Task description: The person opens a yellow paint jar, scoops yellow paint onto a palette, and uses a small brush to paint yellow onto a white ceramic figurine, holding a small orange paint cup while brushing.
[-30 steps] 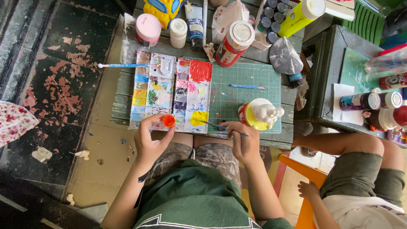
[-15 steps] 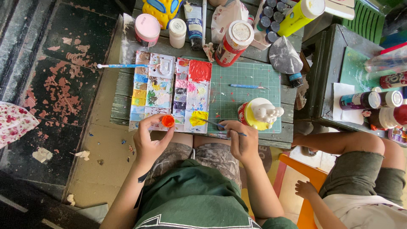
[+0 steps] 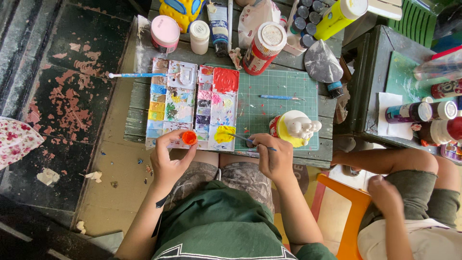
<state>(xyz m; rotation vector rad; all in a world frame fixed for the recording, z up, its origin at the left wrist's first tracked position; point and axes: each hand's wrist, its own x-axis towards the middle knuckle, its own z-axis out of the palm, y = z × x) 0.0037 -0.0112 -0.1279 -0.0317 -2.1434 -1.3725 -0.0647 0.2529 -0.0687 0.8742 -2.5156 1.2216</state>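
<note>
Pinching a light orange pot (image 3: 189, 138), the left hand (image 3: 168, 161) steadies it; right hand (image 3: 274, 156) grips a thin brush (image 3: 243, 138) mid-handle.

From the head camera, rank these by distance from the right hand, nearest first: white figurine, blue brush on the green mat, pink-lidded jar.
Measured from the right hand:
1. White figurine, just beside it on the mat.
2. Blue brush, farther up the mat.
3. Pink-lidded jar, far back corner.
</note>
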